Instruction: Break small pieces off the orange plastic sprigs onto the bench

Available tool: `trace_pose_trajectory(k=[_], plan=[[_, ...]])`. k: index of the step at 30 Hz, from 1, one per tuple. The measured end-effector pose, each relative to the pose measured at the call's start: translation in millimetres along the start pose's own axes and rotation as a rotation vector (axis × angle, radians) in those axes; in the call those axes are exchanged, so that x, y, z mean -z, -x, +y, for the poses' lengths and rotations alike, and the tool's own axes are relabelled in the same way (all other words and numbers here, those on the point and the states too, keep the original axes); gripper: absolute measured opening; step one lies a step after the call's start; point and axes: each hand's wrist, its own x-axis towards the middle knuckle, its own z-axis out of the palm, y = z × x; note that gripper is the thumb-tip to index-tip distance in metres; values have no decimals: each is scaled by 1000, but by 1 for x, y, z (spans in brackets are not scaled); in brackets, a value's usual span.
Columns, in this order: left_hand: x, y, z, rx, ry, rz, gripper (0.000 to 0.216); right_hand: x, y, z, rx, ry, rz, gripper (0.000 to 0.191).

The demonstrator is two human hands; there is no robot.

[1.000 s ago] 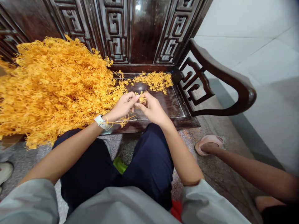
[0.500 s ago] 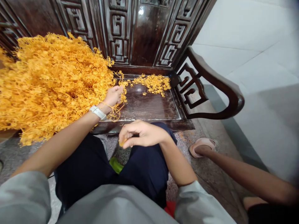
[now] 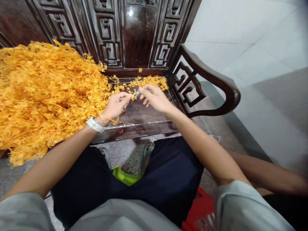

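My left hand (image 3: 117,103), with a white watch on the wrist, is closed in a pinch on a small orange plastic flower piece (image 3: 134,95) with thin prongs. Just right of it, my right hand (image 3: 152,96) has its thumb and forefinger together; a small greyish blurred spot shows at their tips, too unclear to name. A large heap of orange plastic flower pieces (image 3: 53,96) covers the bench's left side. Behind my hands lies a smaller pile of orange pieces (image 3: 158,82). One small orange piece (image 3: 140,70) shows against the bench's back edge.
The dark carved wooden bench (image 3: 144,128) has a curved armrest (image 3: 216,80) at right. A bright green object (image 3: 126,176) lies on the floor between my legs, and a red item (image 3: 201,207) is beside my right thigh. Another person's limb (image 3: 267,170) is at right.
My right hand has moved from above my lap up to my left hand over the bench. The orange piece it held is no longer visible in it. The view has shifted right.
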Motion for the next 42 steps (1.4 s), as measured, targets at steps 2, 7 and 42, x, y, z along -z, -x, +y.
trace_pose_trajectory(k=[2,7,42], plan=[[2,3,-1,-56,-29,8,43,-18,8,3,55,49,-44,55],[-2,12,-1,-110,-116,46,37,-32,20,11,83,-28,-190,63],[25,-25,-17,-247,-228,167,30,-6,54,-34,157,-104,-1082,29]])
